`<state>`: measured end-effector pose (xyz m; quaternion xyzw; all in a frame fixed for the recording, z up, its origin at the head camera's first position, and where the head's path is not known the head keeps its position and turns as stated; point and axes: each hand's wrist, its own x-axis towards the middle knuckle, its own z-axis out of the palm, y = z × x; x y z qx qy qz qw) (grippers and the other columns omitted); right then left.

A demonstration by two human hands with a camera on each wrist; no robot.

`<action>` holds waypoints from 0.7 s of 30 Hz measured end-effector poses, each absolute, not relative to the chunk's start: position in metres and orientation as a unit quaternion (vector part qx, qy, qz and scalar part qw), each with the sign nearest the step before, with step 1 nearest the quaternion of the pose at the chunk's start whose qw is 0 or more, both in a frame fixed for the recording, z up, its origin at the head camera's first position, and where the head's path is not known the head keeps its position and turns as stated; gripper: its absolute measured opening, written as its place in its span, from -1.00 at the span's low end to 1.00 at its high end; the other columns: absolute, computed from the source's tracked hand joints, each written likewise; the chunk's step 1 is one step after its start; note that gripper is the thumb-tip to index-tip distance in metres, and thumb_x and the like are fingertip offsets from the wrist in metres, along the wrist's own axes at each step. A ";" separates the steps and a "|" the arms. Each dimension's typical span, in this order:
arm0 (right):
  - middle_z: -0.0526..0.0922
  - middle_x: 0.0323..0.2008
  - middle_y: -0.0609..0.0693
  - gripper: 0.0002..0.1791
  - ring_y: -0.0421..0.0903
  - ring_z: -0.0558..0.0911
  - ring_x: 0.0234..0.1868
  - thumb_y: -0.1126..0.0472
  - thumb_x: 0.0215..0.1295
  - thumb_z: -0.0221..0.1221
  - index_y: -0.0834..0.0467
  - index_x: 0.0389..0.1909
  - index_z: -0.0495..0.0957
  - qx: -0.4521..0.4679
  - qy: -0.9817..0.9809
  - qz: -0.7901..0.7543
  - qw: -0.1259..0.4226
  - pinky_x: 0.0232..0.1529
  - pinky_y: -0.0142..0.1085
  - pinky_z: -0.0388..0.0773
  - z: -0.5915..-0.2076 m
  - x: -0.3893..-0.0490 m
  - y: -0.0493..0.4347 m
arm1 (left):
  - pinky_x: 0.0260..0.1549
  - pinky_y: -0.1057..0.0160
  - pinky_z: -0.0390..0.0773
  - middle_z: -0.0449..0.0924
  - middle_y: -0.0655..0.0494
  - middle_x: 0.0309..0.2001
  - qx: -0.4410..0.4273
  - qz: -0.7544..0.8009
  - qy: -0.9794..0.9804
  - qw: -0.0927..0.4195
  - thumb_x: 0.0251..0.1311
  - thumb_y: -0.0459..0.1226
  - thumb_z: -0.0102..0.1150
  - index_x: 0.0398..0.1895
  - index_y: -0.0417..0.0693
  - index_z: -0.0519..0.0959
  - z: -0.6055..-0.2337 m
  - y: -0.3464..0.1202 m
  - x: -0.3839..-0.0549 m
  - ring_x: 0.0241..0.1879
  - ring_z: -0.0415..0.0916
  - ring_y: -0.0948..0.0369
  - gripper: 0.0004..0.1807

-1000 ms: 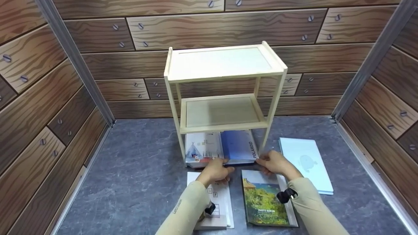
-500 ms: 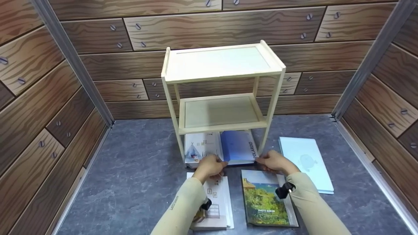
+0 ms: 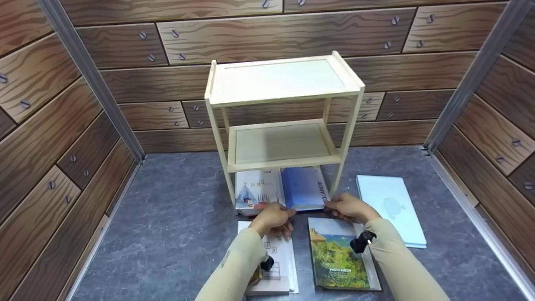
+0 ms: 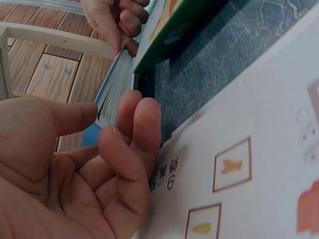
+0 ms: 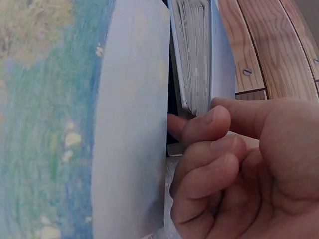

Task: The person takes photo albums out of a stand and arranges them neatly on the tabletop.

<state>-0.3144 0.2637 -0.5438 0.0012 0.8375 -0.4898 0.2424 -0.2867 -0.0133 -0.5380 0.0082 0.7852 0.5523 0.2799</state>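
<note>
A blue photo album (image 3: 303, 188) marked POLAROID lies on the bottom level of a small pale wooden shelf (image 3: 284, 161), beside a white album with a tent picture (image 3: 259, 190). My left hand (image 3: 272, 217) is at its front left corner, thumb and forefinger about the edge and the other fingers curled below. At the front right corner my right hand (image 3: 351, 207) pinches the album between thumb and forefinger. Its page edges (image 4: 112, 94) show between the two hands in the left wrist view. The shelf's front right post stands just behind my right hand.
A landscape-covered photo album (image 3: 342, 259) lies on the grey floor (image 3: 175, 234) below my right hand. White books (image 3: 280, 271) lie partly under my left forearm. A pale blue book (image 3: 393, 209) is at the right. Wood-patterned walls (image 3: 267, 37) enclose the space.
My left hand shifts slightly left, then back right to the blue album's front left corner. My right hand stays at the right corner, moving only slightly. The other books stay put.
</note>
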 end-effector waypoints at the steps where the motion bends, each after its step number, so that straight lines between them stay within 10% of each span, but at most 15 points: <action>1: 0.43 -0.68 -0.17 -0.55 -0.31 0.26 -0.71 0.04 0.69 0.10 0.39 -0.07 0.70 0.000 0.836 -0.493 0.242 -0.66 -0.46 0.19 -0.544 -0.314 0.264 | -0.70 0.34 0.54 0.63 0.10 -0.60 0.010 0.558 0.779 0.285 0.64 -0.08 0.11 0.01 -0.39 0.66 -0.538 -0.013 -0.287 -0.71 0.52 0.28 -0.54; 21: 0.48 -0.60 -0.19 -0.55 -0.31 0.31 -0.63 0.02 0.69 0.10 0.36 0.07 0.69 0.021 0.806 -0.526 0.270 -0.60 -0.45 0.26 -0.545 -0.317 0.266 | -0.69 0.37 0.51 0.65 0.06 -0.54 -0.027 0.571 0.772 0.278 0.62 -0.07 0.15 0.06 -0.27 0.51 -0.536 -0.009 -0.283 -0.69 0.52 0.29 -0.62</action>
